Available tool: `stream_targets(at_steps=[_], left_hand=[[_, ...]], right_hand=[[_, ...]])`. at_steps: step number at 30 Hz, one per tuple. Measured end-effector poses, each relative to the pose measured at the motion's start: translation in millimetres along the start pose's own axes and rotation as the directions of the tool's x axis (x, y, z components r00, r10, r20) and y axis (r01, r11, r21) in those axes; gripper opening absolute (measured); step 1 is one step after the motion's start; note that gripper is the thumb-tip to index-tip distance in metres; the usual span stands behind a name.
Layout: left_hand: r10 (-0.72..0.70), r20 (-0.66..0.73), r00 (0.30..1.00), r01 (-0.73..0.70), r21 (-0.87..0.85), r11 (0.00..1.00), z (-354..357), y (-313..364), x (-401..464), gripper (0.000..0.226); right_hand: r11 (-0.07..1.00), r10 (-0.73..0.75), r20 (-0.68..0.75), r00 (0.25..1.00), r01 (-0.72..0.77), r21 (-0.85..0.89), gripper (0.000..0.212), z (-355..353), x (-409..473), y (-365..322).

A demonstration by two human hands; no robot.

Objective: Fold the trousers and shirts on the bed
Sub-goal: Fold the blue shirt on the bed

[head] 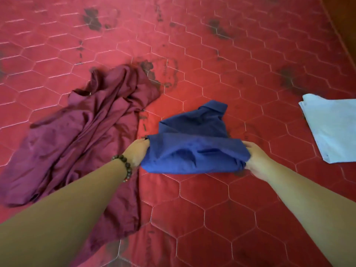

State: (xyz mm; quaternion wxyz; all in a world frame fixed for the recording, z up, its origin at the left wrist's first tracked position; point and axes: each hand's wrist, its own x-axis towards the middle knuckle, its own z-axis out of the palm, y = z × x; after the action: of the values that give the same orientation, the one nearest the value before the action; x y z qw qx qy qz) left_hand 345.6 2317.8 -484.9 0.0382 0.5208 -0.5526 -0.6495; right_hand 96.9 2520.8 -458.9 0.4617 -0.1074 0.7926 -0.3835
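Observation:
A dark blue shirt (194,149) lies partly folded in the middle of the red quilted bed (192,54), its collar end pointing away from me. My left hand (137,152), with a bead bracelet on the wrist, grips its left edge. My right hand (257,160) grips its right edge. The near fold is lifted slightly between both hands. A crumpled maroon garment (81,132) sprawls to the left, partly under my left forearm. A folded pale blue garment (335,128) rests at the right edge of view.
The bed cover has hexagon stitching and several dark stains (92,19). A brown wooden bed edge (342,22) shows at the top right.

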Motion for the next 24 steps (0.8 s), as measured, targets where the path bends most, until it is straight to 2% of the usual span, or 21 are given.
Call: stream_targets(at_steps=[1, 3, 4, 5, 6, 9, 11, 13, 14, 16, 19, 22, 24], left_hand=[[-0.08, -0.017, 0.997, 0.078, -0.092, 0.993, 6, 0, 6, 0.025], [-0.155, 0.018, 0.988, 0.15, -0.397, 0.905, 17, -4, 17, 0.031], [-0.18, 0.015, 0.984, 0.163, -0.501, 0.85, 21, -6, 21, 0.039], [-0.195, -0.007, 0.981, 0.163, -0.519, 0.839, 23, -8, 23, 0.045], [-0.189, -0.04, 0.981, 0.149, -0.466, 0.872, 22, -10, 24, 0.047], [-0.083, -0.105, 0.991, 0.071, -0.114, 0.991, 16, -12, 24, 0.033], [-0.002, -0.135, 0.991, 0.01, 0.057, 0.998, 14, -11, 29, 0.031], [0.071, -0.141, 0.987, -0.054, 0.122, 0.991, 17, -5, 32, 0.012], [0.119, -0.156, 0.98, -0.091, 0.178, 0.98, 21, -1, 33, 0.009], [0.244, -0.25, 0.937, -0.164, 0.302, 0.939, 27, 4, 33, 0.007], [0.422, -0.436, 0.795, -0.252, 0.395, 0.884, 33, 9, 25, 0.005], [0.5, -0.497, 0.709, -0.349, 0.37, 0.861, 33, 19, 23, 0.011], [0.5, -0.521, 0.692, -0.351, 0.362, 0.863, 32, 22, 30, 0.017]], right_hand=[[0.995, 0.081, -0.016, 0.997, -0.08, 0.058, 0.023, 6, 11, 3], [0.976, 0.199, -0.042, 0.979, -0.194, 0.103, 0.046, 16, 29, 12], [0.974, 0.21, -0.064, 0.975, -0.204, 0.093, 0.052, 20, 36, 17], [0.982, 0.182, -0.1, 0.978, -0.176, 0.062, 0.049, 22, 41, 21], [0.992, 0.129, -0.144, 0.981, -0.128, 0.015, 0.042, 23, 45, 25], [0.996, -0.05, -0.202, 0.978, 0.035, -0.076, 0.032, 24, 45, 32], [0.994, -0.097, -0.187, 0.978, 0.086, -0.067, 0.023, 26, 48, 29], [0.994, -0.106, -0.176, 0.979, 0.101, -0.034, 0.018, 27, 50, 21], [0.992, -0.124, -0.172, 0.977, 0.117, -0.055, 0.014, 28, 51, 17], [0.963, -0.239, -0.185, 0.953, 0.207, -0.176, 0.011, 30, 49, 12], [0.871, -0.452, -0.251, 0.856, 0.362, -0.333, 0.009, 32, 37, 7], [0.774, -0.613, -0.27, 0.743, 0.496, -0.393, 0.003, 32, 30, -10], [0.759, -0.637, -0.293, 0.713, 0.515, -0.399, 0.007, 32, 38, -22]])
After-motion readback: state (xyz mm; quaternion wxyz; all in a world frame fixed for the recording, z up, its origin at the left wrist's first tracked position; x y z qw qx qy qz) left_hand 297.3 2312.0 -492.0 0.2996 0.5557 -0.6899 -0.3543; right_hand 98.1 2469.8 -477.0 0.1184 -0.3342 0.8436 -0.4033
